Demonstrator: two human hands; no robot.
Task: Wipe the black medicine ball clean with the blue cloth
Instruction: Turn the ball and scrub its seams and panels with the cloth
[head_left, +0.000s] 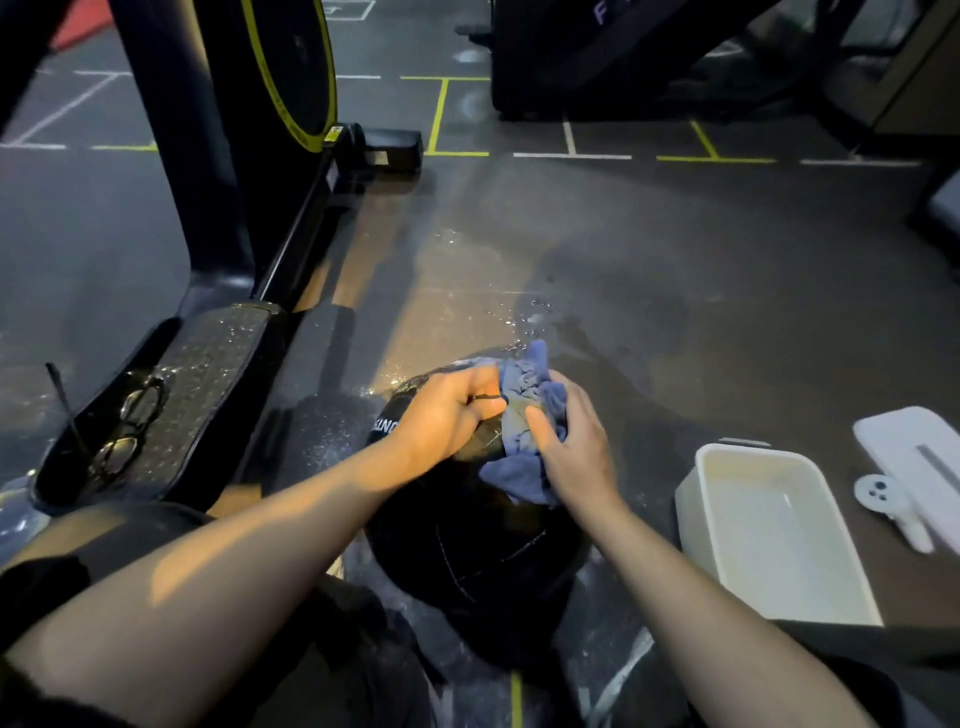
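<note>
Bare forearms, no sleeves visible. Left hand (447, 415): thin dark ring on one finger. Right hand (576, 447): no jewellery visible. Dark clothing at knees.

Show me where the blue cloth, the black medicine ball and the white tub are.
blue cloth (524, 410): head view, bunched middle between the hands.
black medicine ball (483, 566): head view, near side below the cloth.
white tub (810, 561): head view, right inner wall.
</note>
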